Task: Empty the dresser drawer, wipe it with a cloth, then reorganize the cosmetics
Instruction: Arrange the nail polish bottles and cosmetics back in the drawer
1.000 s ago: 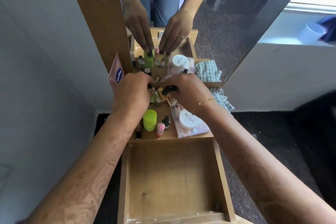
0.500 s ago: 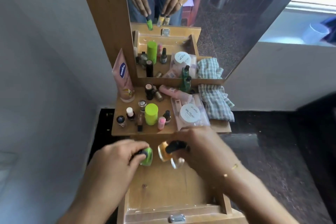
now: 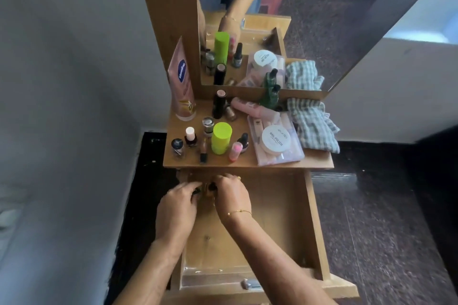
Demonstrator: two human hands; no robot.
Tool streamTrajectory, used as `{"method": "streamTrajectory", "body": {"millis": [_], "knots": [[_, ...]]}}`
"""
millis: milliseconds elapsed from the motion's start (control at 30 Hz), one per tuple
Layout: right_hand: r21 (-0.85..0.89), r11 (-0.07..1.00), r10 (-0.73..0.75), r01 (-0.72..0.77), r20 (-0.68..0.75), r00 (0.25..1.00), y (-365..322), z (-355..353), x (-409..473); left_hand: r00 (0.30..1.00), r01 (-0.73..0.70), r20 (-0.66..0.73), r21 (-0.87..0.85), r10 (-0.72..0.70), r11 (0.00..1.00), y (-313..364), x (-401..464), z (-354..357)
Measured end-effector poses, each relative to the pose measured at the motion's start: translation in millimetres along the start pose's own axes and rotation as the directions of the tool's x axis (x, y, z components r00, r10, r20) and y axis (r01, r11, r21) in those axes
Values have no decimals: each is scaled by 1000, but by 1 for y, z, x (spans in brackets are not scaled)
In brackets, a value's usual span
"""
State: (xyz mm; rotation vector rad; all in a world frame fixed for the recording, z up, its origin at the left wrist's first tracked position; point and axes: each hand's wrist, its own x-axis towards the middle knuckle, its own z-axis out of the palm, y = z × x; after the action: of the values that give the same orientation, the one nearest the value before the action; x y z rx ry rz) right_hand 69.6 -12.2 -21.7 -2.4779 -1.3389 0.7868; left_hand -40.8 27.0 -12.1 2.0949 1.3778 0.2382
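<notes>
Now, left hand (image 3: pixel 177 202) and right hand (image 3: pixel 231 195) side by side at the far left of the open drawer (image 3: pixel 277 225), fingers curled on small bottles (image 3: pixel 205 189), apparently | beyond them, cosmetics (image 3: pixel 221 138) on the shelf (image 3: pixel 317 162) | cloth (image 3: pixel 313 126) far right.

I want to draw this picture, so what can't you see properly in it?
- Head view: the small bottles in the drawer, mostly hidden under the left hand and right hand.
- The white jar label's small print, too tiny.
- The mirror top, cut off by the frame edge.
</notes>
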Motion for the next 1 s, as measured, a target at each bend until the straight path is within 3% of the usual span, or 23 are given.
{"method": "streamTrajectory", "body": {"millis": [267,500,633,733,800,867,900,1000], "knots": [[-21,1000,-1,1,-32,999,-12,25,22,994,-26,-102,2,26,1000,-3,12,8],[147,981,140,-130,-61,988,5,39,5,989,-36,-140,105,51,994,-12,17,12],[283,931,252,-232,-37,967,22,53,-6,985,-7,-172,-15,4,1000,-17,15,14],[396,875,322,-280,-42,946,29,62,-8,974,39,-213,-201,-82,979,-12,1,14],[449,843,361,-296,-65,930,30,68,-4,955,216,-89,-439,-281,872,-8,-10,21],[500,806,413,-316,-93,906,30,72,5,879,432,146,-647,-454,629,-3,-16,31],[525,786,436,-327,-96,895,30,73,10,837,500,228,-689,-497,525,-4,-16,37],[589,732,480,-343,-88,873,29,71,24,758,578,324,-736,-566,352,-3,-3,49]]}}
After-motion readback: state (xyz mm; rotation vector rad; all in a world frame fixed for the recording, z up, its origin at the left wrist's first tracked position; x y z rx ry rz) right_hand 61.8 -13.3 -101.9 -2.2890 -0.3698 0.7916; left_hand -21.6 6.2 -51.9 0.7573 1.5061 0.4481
